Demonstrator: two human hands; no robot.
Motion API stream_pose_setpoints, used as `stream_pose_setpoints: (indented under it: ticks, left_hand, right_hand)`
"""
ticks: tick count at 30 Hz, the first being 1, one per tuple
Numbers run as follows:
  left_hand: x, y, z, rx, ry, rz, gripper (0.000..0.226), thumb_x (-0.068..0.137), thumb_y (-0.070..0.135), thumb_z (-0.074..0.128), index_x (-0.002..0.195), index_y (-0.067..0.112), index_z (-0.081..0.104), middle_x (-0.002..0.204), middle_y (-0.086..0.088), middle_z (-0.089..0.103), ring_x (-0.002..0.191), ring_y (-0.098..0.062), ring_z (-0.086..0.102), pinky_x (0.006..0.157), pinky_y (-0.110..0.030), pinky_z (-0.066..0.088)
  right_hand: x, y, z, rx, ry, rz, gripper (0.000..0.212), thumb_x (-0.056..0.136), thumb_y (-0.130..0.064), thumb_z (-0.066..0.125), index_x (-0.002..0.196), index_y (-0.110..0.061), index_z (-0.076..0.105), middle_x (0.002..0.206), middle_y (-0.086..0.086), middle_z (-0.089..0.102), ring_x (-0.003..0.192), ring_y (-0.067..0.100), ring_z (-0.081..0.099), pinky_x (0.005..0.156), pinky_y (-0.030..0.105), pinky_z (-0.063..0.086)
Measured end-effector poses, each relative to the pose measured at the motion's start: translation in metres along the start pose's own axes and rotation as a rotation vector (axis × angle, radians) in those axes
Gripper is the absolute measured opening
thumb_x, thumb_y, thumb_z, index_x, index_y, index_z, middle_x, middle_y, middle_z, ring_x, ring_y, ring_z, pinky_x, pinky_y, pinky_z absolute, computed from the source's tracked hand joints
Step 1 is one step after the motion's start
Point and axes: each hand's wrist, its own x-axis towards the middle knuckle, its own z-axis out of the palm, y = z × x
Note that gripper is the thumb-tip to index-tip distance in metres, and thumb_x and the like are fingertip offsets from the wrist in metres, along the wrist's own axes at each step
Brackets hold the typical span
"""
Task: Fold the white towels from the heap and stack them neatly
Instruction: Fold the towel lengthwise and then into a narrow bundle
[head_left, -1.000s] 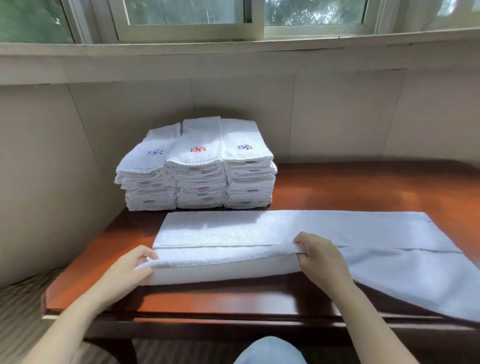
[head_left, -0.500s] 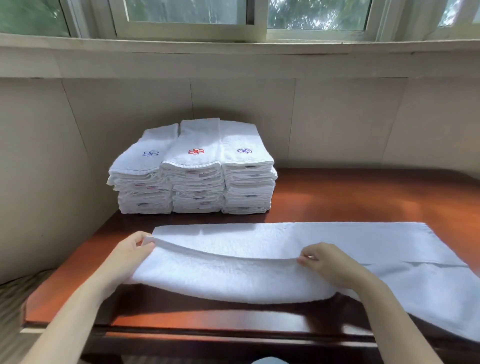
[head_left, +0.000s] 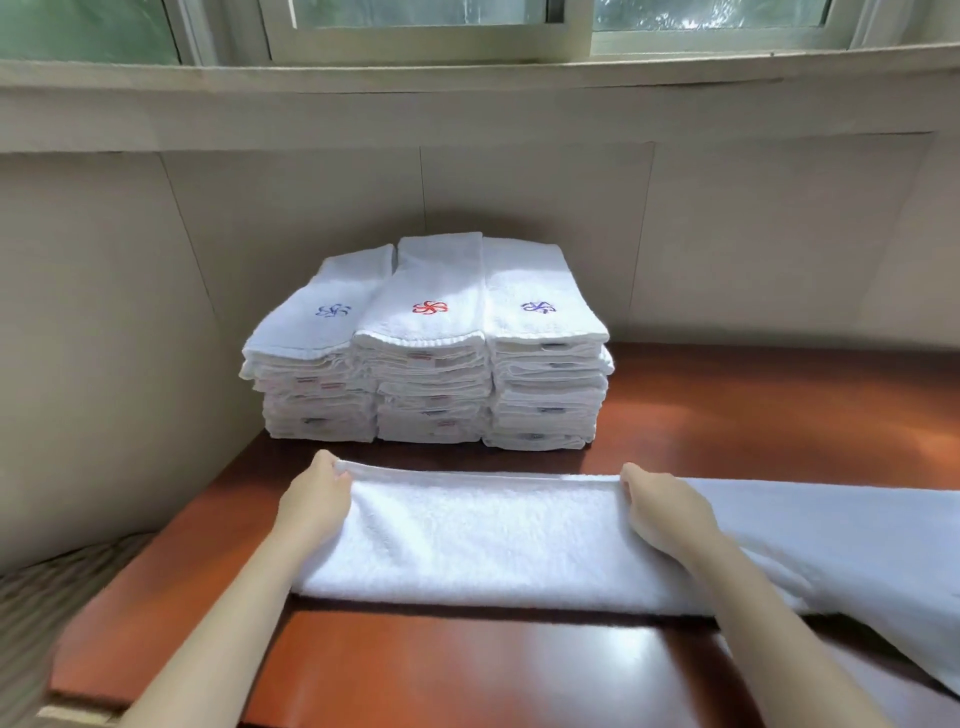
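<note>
A long white towel (head_left: 483, 540) lies across the reddish-brown table (head_left: 467, 670), folded lengthwise, its right end trailing off the frame. My left hand (head_left: 317, 499) grips the towel's far left corner. My right hand (head_left: 660, 512) pinches the same far edge near the middle. Both hands hold the folded layer down at the back edge. Behind it stand three side-by-side stacks of folded white towels (head_left: 431, 353), topped with blue, red and purple embroidered marks.
The stacks sit in the table's back left corner against a beige wall (head_left: 779, 234) under a window sill (head_left: 467, 78). A striped surface (head_left: 47, 597) lies lower left, beyond the table edge.
Both hands carried the towel's near edge up and away from me, laying it over the far edge. The towel is now folded in half lengthwise.
</note>
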Motion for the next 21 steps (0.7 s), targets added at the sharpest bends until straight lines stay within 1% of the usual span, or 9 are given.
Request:
stream_pose_setpoints:
  ticks: [2,4,8,10,12,14,17,19,21]
  left_hand:
    - [0.003,0.002,0.003,0.052,0.032,0.009,0.011,0.100,0.026,0.036,0.100,0.015,0.039,0.096,-0.006,0.052,0.090,-0.030,0.050,0.073,-0.035,0.036]
    - [0.004,0.007,0.005,0.125,0.066,0.018,0.012,0.101,0.024,0.032,0.099,0.014,0.037,0.095,-0.007,0.051,0.089,-0.032,0.050,0.072,-0.036,0.037]
    - [0.004,0.016,0.013,0.213,0.099,-0.013,0.009,0.097,0.015,0.032,0.094,0.012,0.039,0.097,-0.012,0.057,0.082,-0.030,0.049,0.068,-0.035,0.036]
    - [0.003,0.017,0.016,0.251,0.109,-0.018,0.009,0.097,0.016,0.032,0.096,0.012,0.040,0.101,-0.012,0.060,0.082,-0.029,0.048,0.068,-0.034,0.036]
    - [0.001,0.019,0.019,0.295,0.121,-0.021,0.011,0.095,0.012,0.032,0.102,0.013,0.040,0.101,-0.011,0.061,0.081,-0.030,0.051,0.067,-0.035,0.037]
    - [-0.004,0.022,0.021,0.401,0.121,-0.010,0.025,0.092,0.007,0.033,0.115,0.016,0.038,0.105,-0.010,0.057,0.084,-0.030,0.055,0.065,-0.034,0.037]
    - [-0.007,0.027,0.024,0.598,0.113,0.078,0.041,0.092,0.006,0.040,0.131,0.022,0.039,0.119,-0.007,0.043,0.101,-0.026,0.052,0.067,-0.033,0.038]
    - [-0.008,0.028,0.024,0.652,0.111,0.134,0.039,0.091,0.005,0.044,0.127,0.022,0.046,0.119,-0.006,0.040,0.105,-0.024,0.047,0.068,-0.031,0.038]
    - [-0.010,0.025,0.022,0.605,0.128,0.157,0.033,0.090,0.002,0.044,0.118,0.019,0.048,0.114,-0.005,0.041,0.096,-0.023,0.048,0.064,-0.031,0.039]
  right_hand:
    - [0.006,0.001,0.005,-0.003,0.054,0.009,0.009,0.089,-0.007,0.030,0.086,-0.014,0.034,0.079,0.001,0.050,0.072,0.026,0.047,0.049,0.030,0.025]
    - [0.012,0.002,0.005,0.004,0.068,0.042,0.010,0.088,-0.007,0.030,0.082,-0.014,0.031,0.074,0.000,0.047,0.071,0.026,0.047,0.049,0.030,0.025]
    - [0.021,-0.004,0.007,0.015,0.075,0.141,0.009,0.092,-0.009,0.033,0.083,-0.012,0.034,0.092,0.009,0.059,0.076,0.029,0.046,0.061,0.032,0.034]
    - [0.023,-0.006,0.008,0.044,0.085,0.199,0.009,0.094,-0.015,0.036,0.085,-0.012,0.039,0.095,0.007,0.061,0.077,0.028,0.047,0.064,0.033,0.036]
    - [0.022,-0.006,0.010,0.080,0.105,0.245,0.013,0.095,-0.022,0.037,0.087,-0.013,0.042,0.095,0.005,0.062,0.077,0.027,0.047,0.064,0.032,0.037]
    - [0.018,-0.005,0.012,0.116,0.139,0.277,0.019,0.097,-0.031,0.038,0.087,-0.014,0.042,0.096,0.004,0.061,0.077,0.026,0.047,0.064,0.032,0.037]
    - [0.008,-0.005,0.015,0.121,0.174,0.324,0.032,0.097,-0.045,0.037,0.087,-0.015,0.040,0.098,0.004,0.063,0.082,0.027,0.055,0.065,0.032,0.038]
    - [0.002,-0.006,0.016,0.090,0.181,0.331,0.035,0.097,-0.049,0.035,0.087,-0.015,0.039,0.100,0.006,0.063,0.091,0.029,0.059,0.068,0.033,0.037]
    - [-0.003,-0.006,0.015,0.081,0.181,0.321,0.030,0.097,-0.043,0.035,0.088,-0.015,0.038,0.102,0.006,0.063,0.095,0.030,0.059,0.069,0.033,0.036]
